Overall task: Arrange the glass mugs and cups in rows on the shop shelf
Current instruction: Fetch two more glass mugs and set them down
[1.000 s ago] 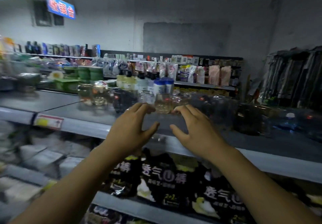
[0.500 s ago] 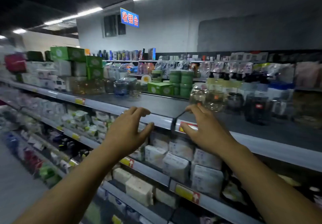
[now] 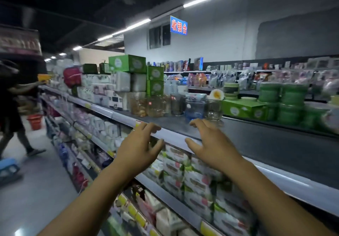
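Left hand (image 3: 139, 147) and right hand (image 3: 211, 144) hover empty, fingers loosely open; a hasty right reach could knock the clear glass tumbler (image 3: 214, 110) into the blue-tinted glass mug (image 3: 194, 109).

Both forearms extend from the lower edge toward centre. Left grip (image 3: 139, 149) and right grip (image 3: 212, 147): palms down, fingers loosely curled, empty.

Two bare hands raised before a dark top shelf (image 3: 266, 144), left hand (image 3: 139, 148) and right hand (image 3: 211, 146) loosely curled and holding nothing, glass mugs (image 3: 156, 105) clustered behind, blue cup (image 3: 194, 109) and clear cup (image 3: 213, 110) beyond the right fingertips, green boxes (image 3: 244, 109) beside
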Action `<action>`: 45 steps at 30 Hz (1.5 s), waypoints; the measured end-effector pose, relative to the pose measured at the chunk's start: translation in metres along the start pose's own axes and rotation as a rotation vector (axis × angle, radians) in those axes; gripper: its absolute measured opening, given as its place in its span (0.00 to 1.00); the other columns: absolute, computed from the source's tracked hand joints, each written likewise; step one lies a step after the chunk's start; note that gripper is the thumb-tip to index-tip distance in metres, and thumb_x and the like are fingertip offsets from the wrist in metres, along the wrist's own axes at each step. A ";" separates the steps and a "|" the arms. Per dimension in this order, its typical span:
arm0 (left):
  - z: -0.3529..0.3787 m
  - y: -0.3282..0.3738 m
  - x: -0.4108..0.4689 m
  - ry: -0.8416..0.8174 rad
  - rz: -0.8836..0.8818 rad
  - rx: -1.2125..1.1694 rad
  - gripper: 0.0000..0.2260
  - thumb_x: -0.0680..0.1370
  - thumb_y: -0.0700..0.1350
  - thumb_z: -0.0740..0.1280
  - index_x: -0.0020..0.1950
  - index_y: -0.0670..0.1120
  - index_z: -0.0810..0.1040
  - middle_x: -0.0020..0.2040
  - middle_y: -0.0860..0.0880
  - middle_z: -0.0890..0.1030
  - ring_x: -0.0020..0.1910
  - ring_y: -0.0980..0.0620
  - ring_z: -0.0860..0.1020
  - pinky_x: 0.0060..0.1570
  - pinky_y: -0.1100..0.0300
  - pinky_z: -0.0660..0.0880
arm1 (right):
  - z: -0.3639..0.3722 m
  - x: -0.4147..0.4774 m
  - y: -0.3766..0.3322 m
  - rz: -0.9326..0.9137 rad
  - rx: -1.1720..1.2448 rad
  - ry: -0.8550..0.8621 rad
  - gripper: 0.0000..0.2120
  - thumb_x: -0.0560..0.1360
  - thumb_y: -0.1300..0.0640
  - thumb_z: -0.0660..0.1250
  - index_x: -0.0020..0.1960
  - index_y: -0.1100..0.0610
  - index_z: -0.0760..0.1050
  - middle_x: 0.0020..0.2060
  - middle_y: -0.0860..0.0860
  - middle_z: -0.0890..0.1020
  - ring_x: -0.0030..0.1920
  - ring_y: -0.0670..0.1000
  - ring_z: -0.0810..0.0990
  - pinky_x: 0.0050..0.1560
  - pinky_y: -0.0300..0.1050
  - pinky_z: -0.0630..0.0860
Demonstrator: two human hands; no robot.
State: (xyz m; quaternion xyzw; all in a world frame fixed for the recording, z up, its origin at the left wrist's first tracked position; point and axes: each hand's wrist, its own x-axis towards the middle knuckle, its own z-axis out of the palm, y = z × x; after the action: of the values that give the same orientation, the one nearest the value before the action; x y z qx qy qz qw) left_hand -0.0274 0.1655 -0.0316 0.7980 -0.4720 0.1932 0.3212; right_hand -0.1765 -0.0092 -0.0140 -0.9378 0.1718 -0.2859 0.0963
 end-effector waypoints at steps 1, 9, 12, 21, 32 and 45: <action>0.000 -0.019 0.011 -0.002 -0.017 -0.004 0.15 0.80 0.58 0.65 0.65 0.55 0.74 0.59 0.55 0.76 0.55 0.55 0.77 0.53 0.50 0.78 | 0.013 0.023 -0.007 -0.013 0.018 -0.018 0.23 0.79 0.42 0.64 0.71 0.49 0.66 0.66 0.50 0.73 0.65 0.54 0.73 0.61 0.53 0.75; -0.001 -0.150 0.101 0.062 -0.081 -0.074 0.16 0.80 0.53 0.68 0.66 0.49 0.75 0.59 0.53 0.76 0.54 0.55 0.75 0.52 0.60 0.70 | 0.087 0.173 -0.043 0.085 0.065 -0.040 0.24 0.78 0.43 0.67 0.69 0.51 0.67 0.62 0.53 0.73 0.59 0.56 0.77 0.59 0.58 0.77; 0.009 -0.188 0.144 0.116 -0.106 -0.144 0.18 0.78 0.51 0.71 0.64 0.47 0.74 0.58 0.52 0.76 0.58 0.50 0.76 0.53 0.60 0.70 | 0.110 0.214 -0.047 0.215 0.096 0.043 0.27 0.76 0.46 0.69 0.70 0.54 0.66 0.63 0.55 0.72 0.58 0.58 0.78 0.59 0.59 0.77; 0.060 -0.257 0.230 0.054 -0.168 -0.425 0.44 0.61 0.75 0.73 0.68 0.51 0.69 0.64 0.49 0.75 0.61 0.49 0.77 0.59 0.46 0.78 | 0.143 0.268 -0.054 0.704 0.753 0.260 0.08 0.79 0.56 0.69 0.51 0.61 0.78 0.41 0.60 0.84 0.31 0.54 0.79 0.24 0.42 0.71; 0.072 -0.274 0.242 -0.005 -0.024 -0.489 0.37 0.63 0.69 0.75 0.66 0.53 0.71 0.60 0.53 0.76 0.54 0.53 0.78 0.52 0.54 0.77 | 0.131 0.246 -0.046 0.686 0.803 0.179 0.15 0.84 0.51 0.61 0.42 0.58 0.73 0.32 0.53 0.78 0.30 0.53 0.79 0.26 0.42 0.67; 0.080 -0.244 0.239 -0.201 -0.006 -0.454 0.49 0.56 0.76 0.74 0.69 0.57 0.62 0.56 0.59 0.80 0.53 0.54 0.80 0.51 0.53 0.77 | 0.134 0.241 -0.041 0.825 1.036 0.477 0.12 0.82 0.57 0.59 0.39 0.53 0.66 0.25 0.47 0.62 0.25 0.48 0.60 0.29 0.42 0.57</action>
State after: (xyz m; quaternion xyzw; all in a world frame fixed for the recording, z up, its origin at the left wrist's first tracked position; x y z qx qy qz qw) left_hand 0.3013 0.0446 -0.0235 0.7219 -0.5306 0.0008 0.4441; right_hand 0.0979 -0.0509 0.0093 -0.5414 0.3714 -0.4689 0.5908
